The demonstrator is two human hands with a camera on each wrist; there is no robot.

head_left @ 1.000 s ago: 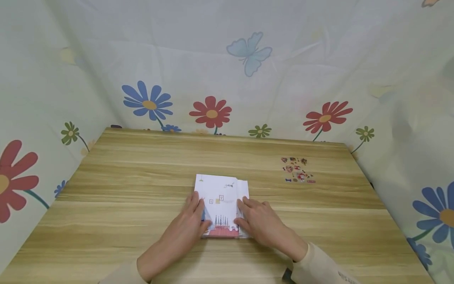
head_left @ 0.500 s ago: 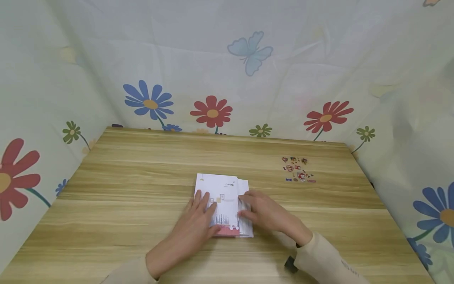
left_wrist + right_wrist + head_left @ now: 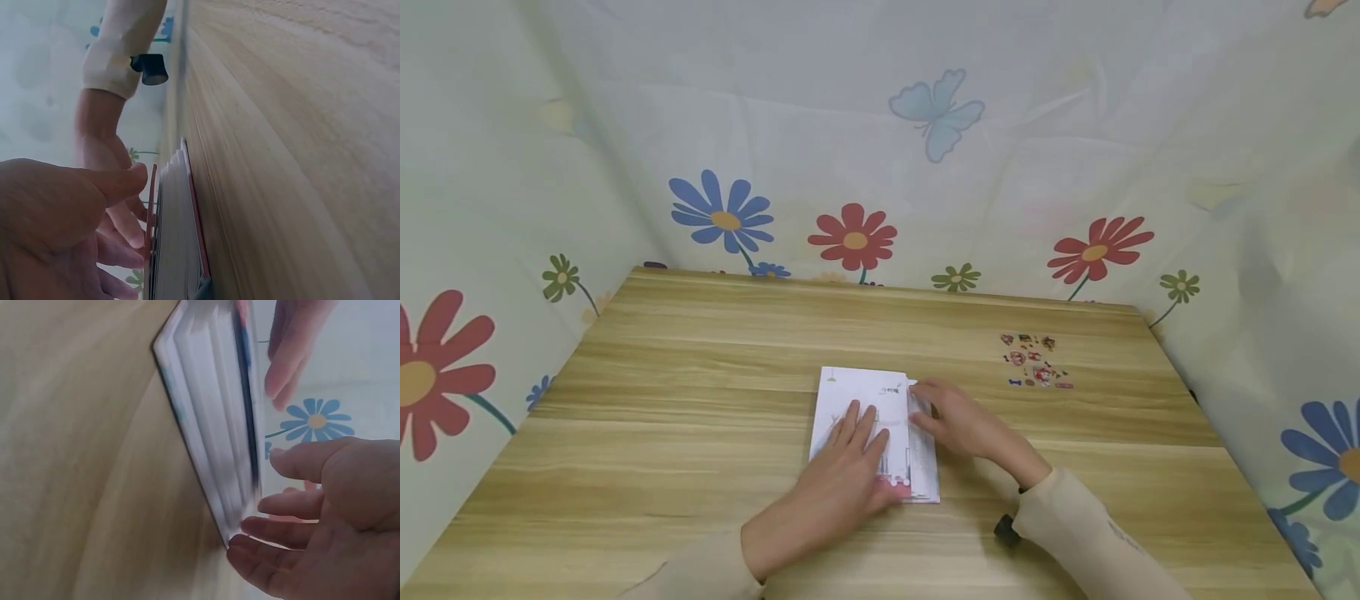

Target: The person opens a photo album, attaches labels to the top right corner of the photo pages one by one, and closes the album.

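A notebook (image 3: 865, 387) with a white cover, small drawings and a pink strip at the bottom lies on the wooden table in front of me. Its pages jut out past the cover on the right. My left hand (image 3: 842, 471) rests on the cover with extended fingers, hiding the middle of the print. At the upper right edge is my right hand (image 3: 962, 423), fingers loosely bent toward the cover's side. The right wrist view shows the page block (image 3: 209, 406) slightly fanned, with the right fingertips (image 3: 240, 544) by a corner.
Several small colourful stickers (image 3: 1037, 362) lie at the back right of the wooden table (image 3: 700, 358). A curtain (image 3: 760, 108) printed with flowers and a butterfly hangs around the table. A small black device (image 3: 1007, 531) sits at the right wrist.
My left hand has slid right from the notebook's left edge onto the cover. My right hand has moved up along the right edge, and more of the pages shows there.
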